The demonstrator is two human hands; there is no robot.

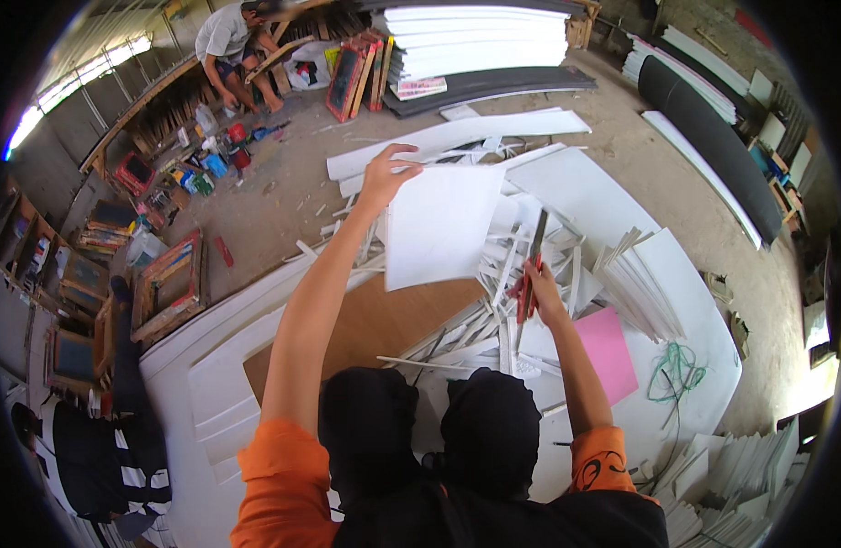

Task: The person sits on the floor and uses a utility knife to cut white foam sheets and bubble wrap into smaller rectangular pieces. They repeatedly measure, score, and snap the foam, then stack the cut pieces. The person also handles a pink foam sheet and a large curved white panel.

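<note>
My left hand is raised ahead of me, its fingers closed on the upper left corner of a white sheet. The sheet hangs upright over a brown board and a heap of white offcut strips. To the right of the sheet, my right hand grips a red-handled tool with a long dark blade, pointing away from me. Whether it is a pair of scissors or a knife I cannot tell. A pink sheet lies beneath my right forearm.
A fanned stack of white pieces and a tangle of green string lie at right. Beyond are large piled white sheets and a dark roll. A crouching person works at far left, near paint containers and wooden frames.
</note>
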